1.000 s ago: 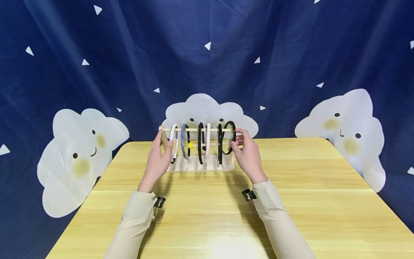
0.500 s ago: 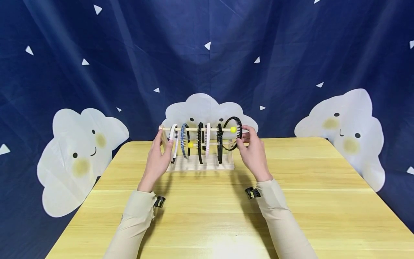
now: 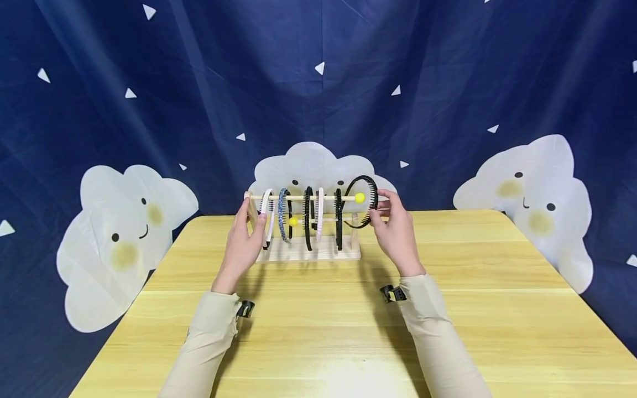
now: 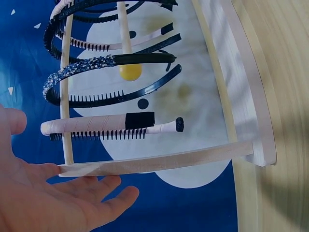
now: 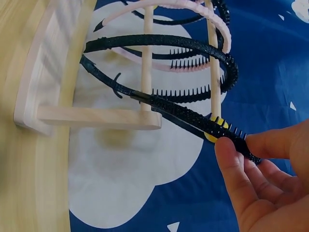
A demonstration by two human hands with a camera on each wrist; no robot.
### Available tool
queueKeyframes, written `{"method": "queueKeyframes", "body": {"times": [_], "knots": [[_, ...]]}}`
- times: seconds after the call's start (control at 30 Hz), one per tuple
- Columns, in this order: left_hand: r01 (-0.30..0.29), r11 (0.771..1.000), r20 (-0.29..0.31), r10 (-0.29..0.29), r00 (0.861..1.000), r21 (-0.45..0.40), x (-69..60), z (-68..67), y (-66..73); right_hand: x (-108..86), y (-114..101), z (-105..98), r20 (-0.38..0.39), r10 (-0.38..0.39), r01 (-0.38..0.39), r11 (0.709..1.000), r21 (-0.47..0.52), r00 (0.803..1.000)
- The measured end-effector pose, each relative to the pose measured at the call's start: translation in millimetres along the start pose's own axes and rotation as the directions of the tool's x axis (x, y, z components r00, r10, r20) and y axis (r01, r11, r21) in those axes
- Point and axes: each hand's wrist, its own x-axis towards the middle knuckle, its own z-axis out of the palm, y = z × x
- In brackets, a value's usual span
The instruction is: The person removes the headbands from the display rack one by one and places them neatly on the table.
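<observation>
At the right end of the wooden headband rack [image 3: 308, 255], my right hand [image 3: 396, 235] pinches a black toothed headband [image 5: 188, 115] between thumb and fingers. The headband is tilted, its toothed band just right of the yellow ball [image 3: 359, 198] on the top rod's end. My left hand [image 3: 241, 243] touches the left upright [image 4: 145, 162], fingers fairly straight along its end and thumb apart from it. Beside that hand hangs a white headband [image 4: 91, 123]. A blue glittery headband [image 4: 79, 67], a pale pink headband [image 3: 320, 214] and black headbands [image 3: 308, 221] hang further along.
The rack stands near the back edge of a light wooden table [image 3: 318, 326]. Behind it hangs a dark blue curtain [image 3: 318, 72] with white clouds. A second yellow ball [image 3: 293, 221] tips a lower rod.
My right hand has moved right and slightly up with the black headband, bringing its band past the rod's end and uncovering the yellow ball. The left hand has stayed in place.
</observation>
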Motion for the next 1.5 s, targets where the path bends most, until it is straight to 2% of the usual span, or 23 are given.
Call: {"method": "queueKeyframes", "body": {"times": [0.8, 1.07, 1.5], "knots": [[-0.002, 1.000, 0.000, 0.002, 1.000, 0.006, 0.0, 0.6, 0.5, 2.3, 0, -20, -0.018, 0.074, -0.073, 0.997, 0.022, 0.997], [-0.007, 1.000, 0.001, 0.007, 1.000, 0.001, 0.1, 0.0, 1.8, 4.2, 3, -30, -0.037, 0.087, -0.088, 0.996, -0.005, 0.995], [0.004, 1.000, 0.001, -0.004, 1.000, 0.006, 0.0, -0.6, 1.2, 8.9, 13, -42, -0.074, 0.131, -0.131, 0.991, 0.015, 0.989]]}}
